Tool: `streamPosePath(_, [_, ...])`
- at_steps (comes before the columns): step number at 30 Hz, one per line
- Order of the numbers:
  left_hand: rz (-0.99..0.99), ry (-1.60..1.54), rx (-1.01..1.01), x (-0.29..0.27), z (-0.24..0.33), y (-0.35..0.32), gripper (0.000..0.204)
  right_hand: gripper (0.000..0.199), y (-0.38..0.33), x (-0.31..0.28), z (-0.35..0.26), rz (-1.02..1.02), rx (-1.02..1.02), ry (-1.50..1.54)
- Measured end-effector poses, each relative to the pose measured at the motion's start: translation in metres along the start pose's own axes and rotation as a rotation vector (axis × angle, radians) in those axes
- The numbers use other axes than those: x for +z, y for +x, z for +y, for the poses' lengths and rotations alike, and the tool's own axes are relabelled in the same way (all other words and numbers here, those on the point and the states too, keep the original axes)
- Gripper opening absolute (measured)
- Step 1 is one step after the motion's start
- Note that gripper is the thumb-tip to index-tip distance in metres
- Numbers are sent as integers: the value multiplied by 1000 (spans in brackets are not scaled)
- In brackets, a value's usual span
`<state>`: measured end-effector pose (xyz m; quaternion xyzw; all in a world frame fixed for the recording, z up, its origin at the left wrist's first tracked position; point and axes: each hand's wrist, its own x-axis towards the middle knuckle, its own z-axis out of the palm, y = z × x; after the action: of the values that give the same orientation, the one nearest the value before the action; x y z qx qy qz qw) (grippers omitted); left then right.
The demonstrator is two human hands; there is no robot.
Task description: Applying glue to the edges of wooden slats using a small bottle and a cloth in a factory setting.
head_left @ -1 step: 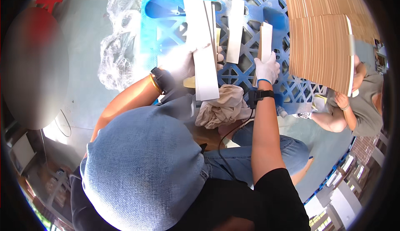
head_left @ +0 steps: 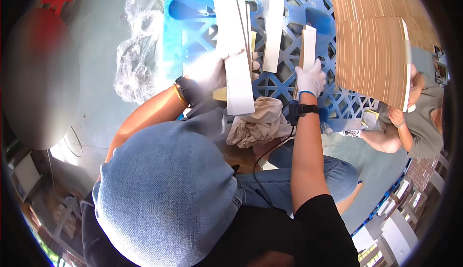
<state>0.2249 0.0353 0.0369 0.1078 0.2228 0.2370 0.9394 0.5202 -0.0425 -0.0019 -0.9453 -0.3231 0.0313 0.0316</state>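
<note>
Three white strips (head_left: 273, 33), one pallet (head_left: 202, 6)

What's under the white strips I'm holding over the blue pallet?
Under the white strips in the left hand lies the blue lattice pallet, with another white strip beside them. The right hand grips a smaller stack. Whatever sits directly beneath the strips is covered.

Clear crumpled plastic wrap (head_left: 137, 50) left of blue pallet (head_left: 193, 31); red sign (head_left: 55, 4) top-left corner.
</note>
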Motion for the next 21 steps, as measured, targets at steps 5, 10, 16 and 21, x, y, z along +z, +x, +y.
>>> streamPosePath(5, [19, -9, 3, -10, -7, 8, 55, 86, -36, -44, -34, -279, -345, 807])
streamPosePath(10, [119, 71, 81, -6, -10, 4, 51, 90, -106, -73, -89, -513, -621, 782])
streamPosePath(16, [215, 70, 160, 6, -15, -1, 49, 91, -137, -79, -108, -302, -620, 409])
streamPosePath(21, [241, 9, 96, -7, -15, -5, 55, 71, -124, -78, -97, -567, -536, 1117])
